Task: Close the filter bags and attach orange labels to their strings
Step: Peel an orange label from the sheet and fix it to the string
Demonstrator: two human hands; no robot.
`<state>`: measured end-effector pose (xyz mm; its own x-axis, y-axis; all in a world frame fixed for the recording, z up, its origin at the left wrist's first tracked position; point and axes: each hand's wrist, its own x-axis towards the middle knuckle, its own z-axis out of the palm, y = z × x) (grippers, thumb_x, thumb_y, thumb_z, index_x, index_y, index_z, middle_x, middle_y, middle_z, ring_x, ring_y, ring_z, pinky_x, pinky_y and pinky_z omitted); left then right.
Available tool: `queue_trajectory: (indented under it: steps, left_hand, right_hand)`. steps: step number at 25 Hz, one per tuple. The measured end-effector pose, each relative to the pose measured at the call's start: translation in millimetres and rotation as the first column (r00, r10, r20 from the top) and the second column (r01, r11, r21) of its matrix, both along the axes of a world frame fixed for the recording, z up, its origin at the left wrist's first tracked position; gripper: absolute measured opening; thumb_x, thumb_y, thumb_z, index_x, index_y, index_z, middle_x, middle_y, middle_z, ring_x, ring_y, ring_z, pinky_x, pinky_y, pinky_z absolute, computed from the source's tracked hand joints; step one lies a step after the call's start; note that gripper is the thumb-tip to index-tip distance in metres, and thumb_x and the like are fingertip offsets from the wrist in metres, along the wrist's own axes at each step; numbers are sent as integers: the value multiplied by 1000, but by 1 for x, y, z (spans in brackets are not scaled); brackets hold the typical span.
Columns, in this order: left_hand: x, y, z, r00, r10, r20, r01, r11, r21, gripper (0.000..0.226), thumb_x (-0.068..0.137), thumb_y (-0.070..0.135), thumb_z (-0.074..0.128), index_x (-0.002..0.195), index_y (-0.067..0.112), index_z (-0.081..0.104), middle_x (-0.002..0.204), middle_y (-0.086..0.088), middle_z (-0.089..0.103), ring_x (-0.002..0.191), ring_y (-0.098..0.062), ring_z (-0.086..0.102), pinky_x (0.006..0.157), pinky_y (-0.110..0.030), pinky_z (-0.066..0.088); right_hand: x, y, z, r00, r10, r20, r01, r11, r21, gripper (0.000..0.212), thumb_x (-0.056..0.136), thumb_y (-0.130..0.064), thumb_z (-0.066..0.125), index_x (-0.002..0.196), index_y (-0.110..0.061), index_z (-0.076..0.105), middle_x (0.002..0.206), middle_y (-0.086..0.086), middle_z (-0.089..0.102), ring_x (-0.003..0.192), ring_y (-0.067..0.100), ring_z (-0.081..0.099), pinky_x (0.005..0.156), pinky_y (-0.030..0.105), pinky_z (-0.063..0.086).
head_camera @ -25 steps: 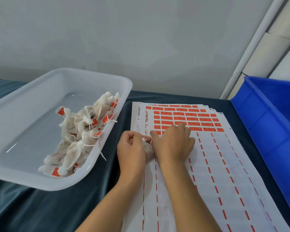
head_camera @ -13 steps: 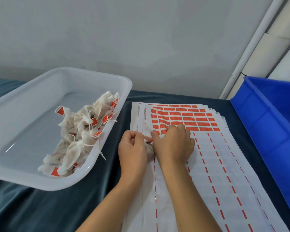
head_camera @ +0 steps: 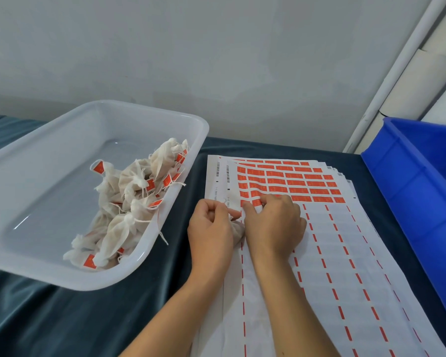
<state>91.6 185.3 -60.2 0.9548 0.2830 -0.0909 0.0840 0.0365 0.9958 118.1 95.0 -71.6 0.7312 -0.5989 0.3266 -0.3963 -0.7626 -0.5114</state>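
While both hands meet over the near-left part of the label sheets, the largest things lie out to either side of that grip: a dark blue cloth (head_camera: 49, 318) covers the table beneath it; a clear plastic tub (head_camera: 62, 155) sits well to its left, and a blue crate (head_camera: 422, 191) stands well to its right; the stack of label sheets (head_camera: 345, 266) spreads under and beyond the hands, with rows of orange labels (head_camera: 294, 180) just past the fingertips; a heap of tied bags (head_camera: 129, 202) carrying orange tags lies in the tub's right side; the left hand (head_camera: 210, 233) is curled around a small white bag (head_camera: 238, 229), which shows between the two hands, its thumb and forefinger pinched together at the bag's top; the right hand (head_camera: 274, 222) is curled, fingertips pressing down at the nearest row of labels; whether it already pinches a label I cannot tell.
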Motion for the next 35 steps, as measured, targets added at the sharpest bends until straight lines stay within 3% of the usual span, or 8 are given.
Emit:
queue_trajectory:
  steps: [7,14,27,35]
  left_hand:
    - [0,0,0,1000,-3,-7,3,1000,-9,19,101,19,53,85,22,64,86,9,77,79,-1,70,70,-22,50]
    - [1,0,-2,1000,-2,-10,2,1000,-2,20,100,19,53,84,24,64,86,10,77,79,0,70,71,-24,50]
    - [0,0,-1,1000,0,-6,0,1000,7,19,100,19,53,85,23,65,86,11,77,81,2,70,74,-28,52]
    - [0,2,0,1000,9,3,-9,1000,-15,20,100,18,53,85,23,65,88,9,78,82,1,71,76,-29,54]
  right_hand:
    - [-3,3,-1,1000,-1,17,1,1000,0,48,87,-56,74,117,-19,77,111,3,73,95,21,64,84,35,47]
    - [-3,2,-2,999,9,37,-10,1000,25,36,96,-42,67,122,-20,76,115,3,73,98,20,63,90,35,49]
    - [-4,-2,-3,994,10,105,-26,988,150,27,96,-39,69,114,-21,79,103,1,75,84,16,62,85,37,55]
    - [-4,-3,-1,994,54,98,-67,987,143,29,96,-39,70,120,-23,76,113,0,76,93,16,65,89,35,56]
